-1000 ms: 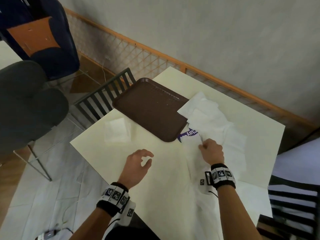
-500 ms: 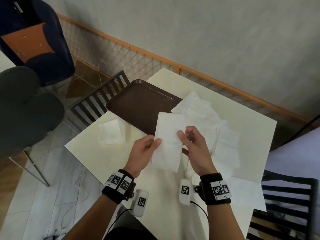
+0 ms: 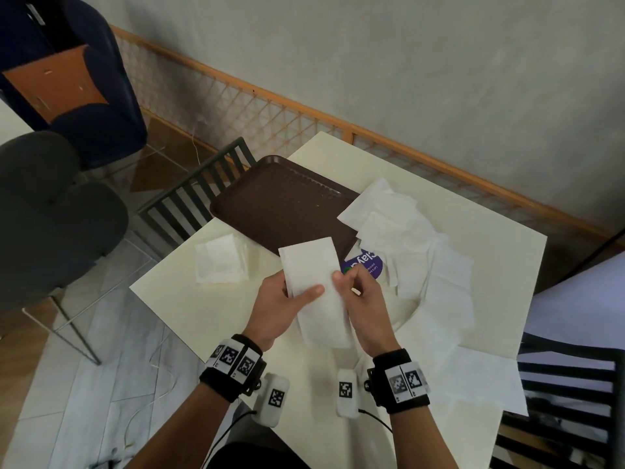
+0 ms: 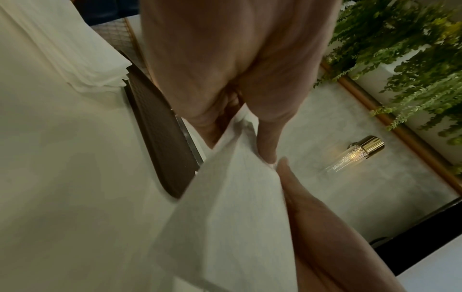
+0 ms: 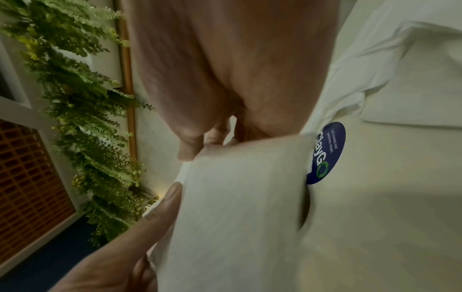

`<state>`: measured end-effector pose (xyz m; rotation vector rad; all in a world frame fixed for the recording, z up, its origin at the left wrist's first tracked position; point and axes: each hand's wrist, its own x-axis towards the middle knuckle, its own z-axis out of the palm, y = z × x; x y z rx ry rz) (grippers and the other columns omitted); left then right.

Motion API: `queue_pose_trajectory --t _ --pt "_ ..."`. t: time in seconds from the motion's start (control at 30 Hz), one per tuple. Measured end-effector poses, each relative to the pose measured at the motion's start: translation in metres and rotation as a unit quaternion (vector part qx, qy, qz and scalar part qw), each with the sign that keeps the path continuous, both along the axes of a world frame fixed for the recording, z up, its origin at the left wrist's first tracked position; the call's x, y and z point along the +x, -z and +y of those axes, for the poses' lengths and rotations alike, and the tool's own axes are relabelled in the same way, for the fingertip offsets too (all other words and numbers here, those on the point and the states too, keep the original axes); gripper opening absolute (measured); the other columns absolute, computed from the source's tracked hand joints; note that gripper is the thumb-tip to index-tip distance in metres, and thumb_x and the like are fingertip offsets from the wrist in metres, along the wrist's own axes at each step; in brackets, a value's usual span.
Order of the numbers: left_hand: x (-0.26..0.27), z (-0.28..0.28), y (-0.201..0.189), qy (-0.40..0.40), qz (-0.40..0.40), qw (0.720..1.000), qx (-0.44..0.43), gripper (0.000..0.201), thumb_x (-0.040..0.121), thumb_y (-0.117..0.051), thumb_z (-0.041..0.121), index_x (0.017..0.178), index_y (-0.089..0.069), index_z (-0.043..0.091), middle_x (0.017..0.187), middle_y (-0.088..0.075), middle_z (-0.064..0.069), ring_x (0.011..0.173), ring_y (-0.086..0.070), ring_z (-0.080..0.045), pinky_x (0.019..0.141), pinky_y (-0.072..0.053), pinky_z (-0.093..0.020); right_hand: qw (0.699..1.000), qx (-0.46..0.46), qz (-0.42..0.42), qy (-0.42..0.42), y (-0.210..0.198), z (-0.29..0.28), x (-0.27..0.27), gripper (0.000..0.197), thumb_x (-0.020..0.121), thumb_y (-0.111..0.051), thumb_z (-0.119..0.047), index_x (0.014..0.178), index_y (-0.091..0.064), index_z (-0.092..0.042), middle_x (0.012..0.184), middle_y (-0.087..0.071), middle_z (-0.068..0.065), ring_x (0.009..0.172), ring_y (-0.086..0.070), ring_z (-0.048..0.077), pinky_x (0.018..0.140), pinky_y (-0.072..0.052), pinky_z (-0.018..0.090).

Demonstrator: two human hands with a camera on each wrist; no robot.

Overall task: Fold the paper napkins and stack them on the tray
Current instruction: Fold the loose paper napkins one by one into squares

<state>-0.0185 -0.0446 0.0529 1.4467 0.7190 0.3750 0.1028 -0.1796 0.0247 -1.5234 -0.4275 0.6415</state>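
Head view is showing a cream square worktop [image 3: 439, 252] sitting close to a grey wall [image 3: 406, 62] with an orange-framed lattice rail [image 3: 270, 106] running along its foot; dark slatted chairs [image 3: 196, 198] are standing at two sides of it, and pale floor tiles are showing below. On the far left part of the worktop a brown tray [image 3: 287, 201] is lying bare, so no napkin is stacked on it yet. A loose heap of unfolded napkins [image 3: 416, 252] is spreading over the right side, one corner overlapping the tray's near edge, probably kept within easy reach of the right hand. A small pile of folded napkins [image 3: 221, 262] is lying left of the tray, off it. A purple round sticker [image 3: 363, 264] is peeking out beside the heap.

Both hands are holding one white napkin [image 3: 318, 282] above the worktop, in front of the tray. The left hand [image 3: 282, 306] is pinching its left edge, thumb on top and fingers [image 4: 267, 142] curled behind. The right hand [image 3: 363, 299] is pinching the right edge, its fingers [image 5: 190, 146] bent onto the paper. Held at both long edges, the sheet is staying taut and level, which looks like preparation for bringing the edges together in a fold. Thin paper like this will likely crumple if the pinch is uneven.
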Motion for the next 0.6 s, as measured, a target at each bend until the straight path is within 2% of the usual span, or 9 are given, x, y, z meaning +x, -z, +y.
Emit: queue_pose_trajectory --t 0.07,0.13,0.2,0.27,0.33,0.4,0.43,0.5,0.6 --pt "-0.001 0.003 0.0 -0.005 0.003 1.0 0.006 0.026 0.094 -0.083 0.022 0.118 -0.075 0.028 0.113 -0.082 0.008 0.103 -0.079 -0.012 0.096 -0.064 -0.047 1.0 -0.007 0.01 -0.026 0.001 0.0 -0.002 0.034 0.108 -0.069 -0.038 0.085 -0.054 -0.018 0.088 -0.062 0.006 0.085 -0.058 0.013 0.077 -0.052 0.029" --pt "-0.003 0.005 -0.004 -0.005 0.005 1.0 0.004 0.023 0.096 -0.081 0.028 0.118 -0.074 0.031 0.113 -0.082 0.008 0.104 -0.079 -0.012 0.096 -0.065 -0.046 0.999 -0.002 -0.002 -0.044 0.001 0.002 -0.004 0.033 0.106 -0.073 -0.03 0.081 -0.053 -0.024 0.084 -0.058 -0.001 0.082 -0.055 0.013 0.072 -0.049 0.026" --pt "-0.005 0.007 -0.006 0.02 0.015 1.0 0.004 0.031 0.092 -0.086 0.026 0.12 -0.075 0.029 0.114 -0.082 0.008 0.105 -0.078 -0.012 0.096 -0.064 -0.045 0.999 0.013 -0.015 -0.03 0.001 0.006 -0.005 0.034 0.105 -0.075 -0.029 0.083 -0.052 -0.02 0.083 -0.054 0.003 0.083 -0.052 0.017 0.074 -0.049 0.033" --pt "-0.007 0.01 -0.007 0.038 0.026 0.999 0.025 0.033 0.089 -0.089 0.023 0.119 -0.077 0.031 0.113 -0.082 0.009 0.105 -0.079 -0.012 0.095 -0.065 -0.047 0.999 0.028 -0.003 -0.031 -0.001 0.008 -0.004 0.027 0.105 -0.076 -0.031 0.091 -0.057 -0.017 0.087 -0.061 0.005 0.087 -0.06 0.022 0.077 -0.054 0.042" --pt "-0.01 0.014 -0.009 0.031 0.028 0.998 0.043 0.029 0.091 -0.087 0.025 0.118 -0.079 0.03 0.112 -0.082 0.009 0.104 -0.079 -0.012 0.094 -0.065 -0.05 0.997 0.039 0.02 -0.062 -0.006 0.008 -0.003 0.017 0.103 -0.078 -0.029 0.106 -0.066 -0.017 0.098 -0.071 0.009 0.097 -0.072 0.033 0.082 -0.063 0.05" --pt "-0.013 0.02 -0.013 0.024 0.026 0.997 0.064 0.027 0.093 -0.085 0.025 0.119 -0.08 0.026 0.112 -0.083 0.009 0.102 -0.079 -0.011 0.093 -0.065 -0.05 0.994 0.057 0.034 -0.085 -0.008 0.006 0.0 0.018 0.102 -0.079 -0.021 0.112 -0.068 -0.011 0.111 -0.073 0.019 0.11 -0.073 0.042 0.091 -0.064 0.056" --pt "-0.014 0.022 -0.016 0.021 0.021 0.997 0.069 0.025 0.094 -0.083 0.023 0.119 -0.08 0.024 0.111 -0.083 0.009 0.102 -0.079 -0.011 0.093 -0.066 -0.049 0.993 0.068 0.04 -0.085 -0.009 0.005 0.003 0.014 0.101 -0.08 -0.016 0.109 -0.07 -0.009 0.113 -0.072 0.021 0.111 -0.073 0.042 0.092 -0.064 0.056" --pt "-0.019 0.028 -0.021 0.025 -0.003 0.996 0.088 0.02 0.097 -0.079 0.013 0.116 -0.081 0.018 0.109 -0.083 0.006 0.102 -0.08 -0.014 0.093 -0.065 -0.047 0.992 0.086 0.045 -0.079 -0.012 0.004 0.006 0.007 0.097 -0.078 -0.006 0.097 -0.074 -0.012 0.106 -0.072 0.018 0.101 -0.072 0.034 0.087 -0.062 0.046" --pt "-0.029 0.035 -0.026 0.071 -0.079 0.982 0.154 0.031 0.092 -0.074 -0.012 0.116 -0.08 0.007 0.111 -0.081 -0.005 0.108 -0.077 -0.026 0.095 -0.064 -0.043 0.989 0.118 0.07 -0.065 -0.019 0.005 0.009 0.032 0.094 -0.068 0.015 0.08 -0.079 -0.012 0.099 -0.069 0.006 0.087 -0.065 0.019 0.077 -0.052 0.029"
